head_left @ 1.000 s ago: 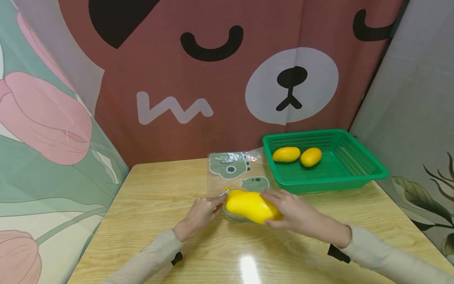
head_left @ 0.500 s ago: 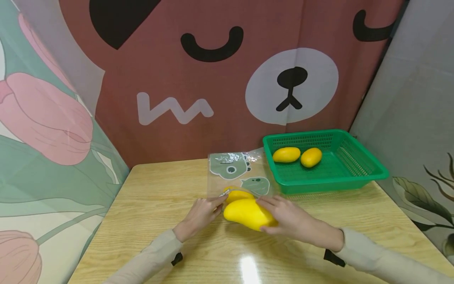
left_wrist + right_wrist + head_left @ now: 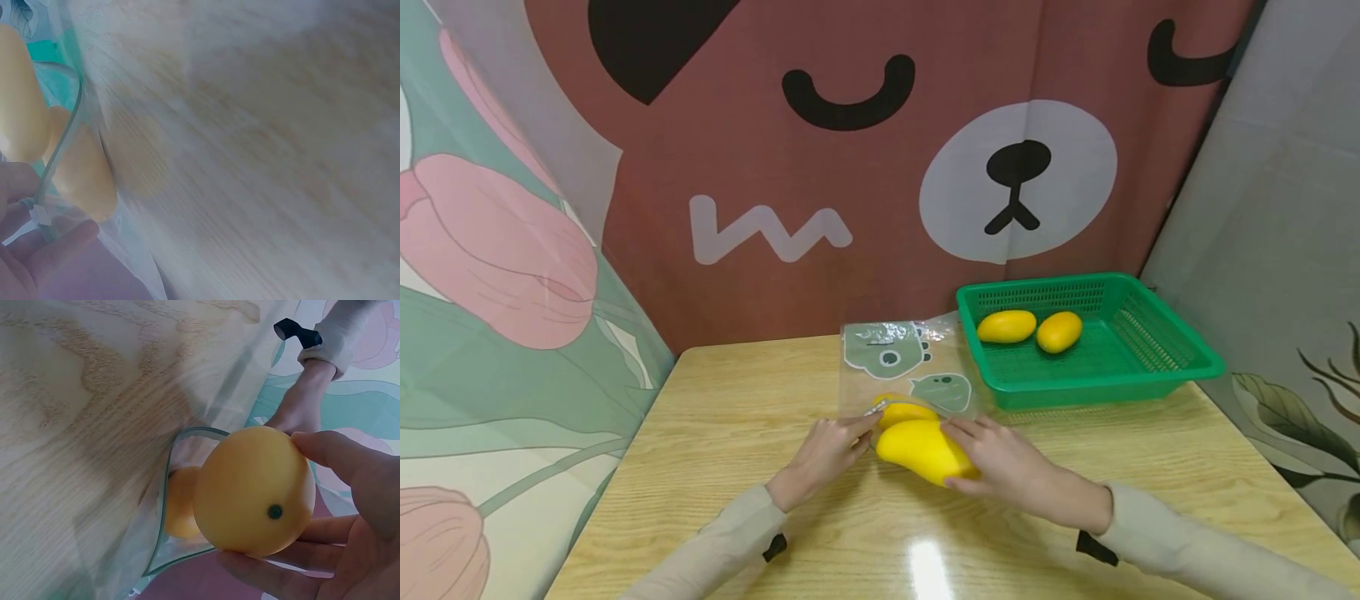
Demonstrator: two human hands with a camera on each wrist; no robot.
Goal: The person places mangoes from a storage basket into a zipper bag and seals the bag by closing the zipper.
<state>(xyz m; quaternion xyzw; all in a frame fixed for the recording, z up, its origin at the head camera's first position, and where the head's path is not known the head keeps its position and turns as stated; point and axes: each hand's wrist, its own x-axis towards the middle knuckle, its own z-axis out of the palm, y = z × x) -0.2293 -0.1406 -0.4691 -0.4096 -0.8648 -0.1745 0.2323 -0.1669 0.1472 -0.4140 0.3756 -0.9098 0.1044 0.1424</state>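
A yellow mango (image 3: 921, 450) is held by my right hand (image 3: 1011, 467) at the mouth of a clear zip bag (image 3: 883, 354) with green dinosaur-like prints. The right wrist view shows thumb and fingers around one end of this mango (image 3: 253, 494), by its dark stem spot. Behind it, inside the bag, lies a second mango (image 3: 906, 413), partly covered in the head view. My left hand (image 3: 823, 454) pinches the left edge of the bag's opening. In the left wrist view that hand (image 3: 44, 256) grips the rim near a white slider (image 3: 40, 214), and the mouth gapes.
Right of the bag stands a green plastic basket (image 3: 1097, 393) with two mangoes, one on its left (image 3: 1006, 327) and another beside it (image 3: 1059, 332). Everything rests on a wooden table (image 3: 722, 400). A curtain with a bear print (image 3: 880, 183) hangs behind.
My right hand has drawn the mango toward me and slightly left, so more of the mango in the bag shows. My left hand stays in place on the bag's edge.
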